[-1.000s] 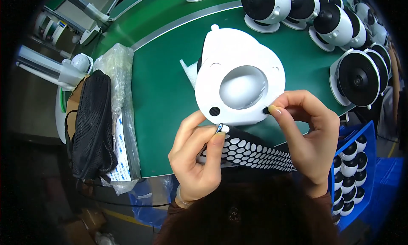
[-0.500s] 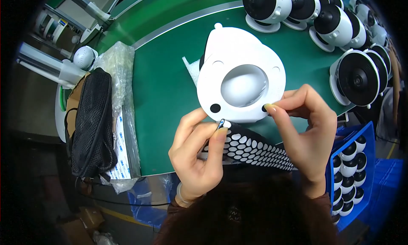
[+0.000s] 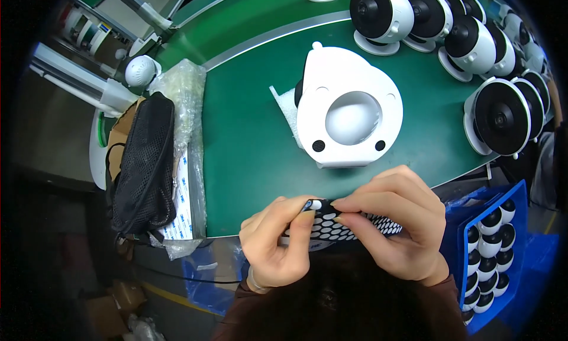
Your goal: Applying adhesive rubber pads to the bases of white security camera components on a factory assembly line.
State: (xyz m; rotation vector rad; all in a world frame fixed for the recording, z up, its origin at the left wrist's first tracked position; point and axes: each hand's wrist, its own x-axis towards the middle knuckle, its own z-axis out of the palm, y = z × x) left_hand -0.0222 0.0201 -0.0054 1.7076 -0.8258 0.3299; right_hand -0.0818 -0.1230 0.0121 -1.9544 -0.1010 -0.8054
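A white camera housing (image 3: pixel 361 75) lies on the green table on a piece of white foam (image 3: pixel 286 107). Its ring-shaped base faces up, with black round pads (image 3: pixel 318 146) in two near recesses; the two far recesses show white. At the table's near edge, my left hand (image 3: pixel 278 240) grips a black sheet of sticky pads (image 3: pixel 331 225) dotted with white ovals. A small dark, blue-tinged tip sticks out between its thumb and finger; I cannot tell what it is. My right hand (image 3: pixel 396 222) pinches the sheet's upper edge, thumb and fingertips together.
Several finished-looking cameras (image 3: pixel 378 13) stand at the far right. Below them a blue crate (image 3: pixel 510 270) holds rows of small black-and-white camera balls. Along the left edge lie a black mesh pouch (image 3: pixel 145 163) and bubble wrap (image 3: pixel 180 92).
My right hand has left the base's near-right pad and come down to the sheet. My left hand and the sheet have drawn nearer to me, away from the housing.
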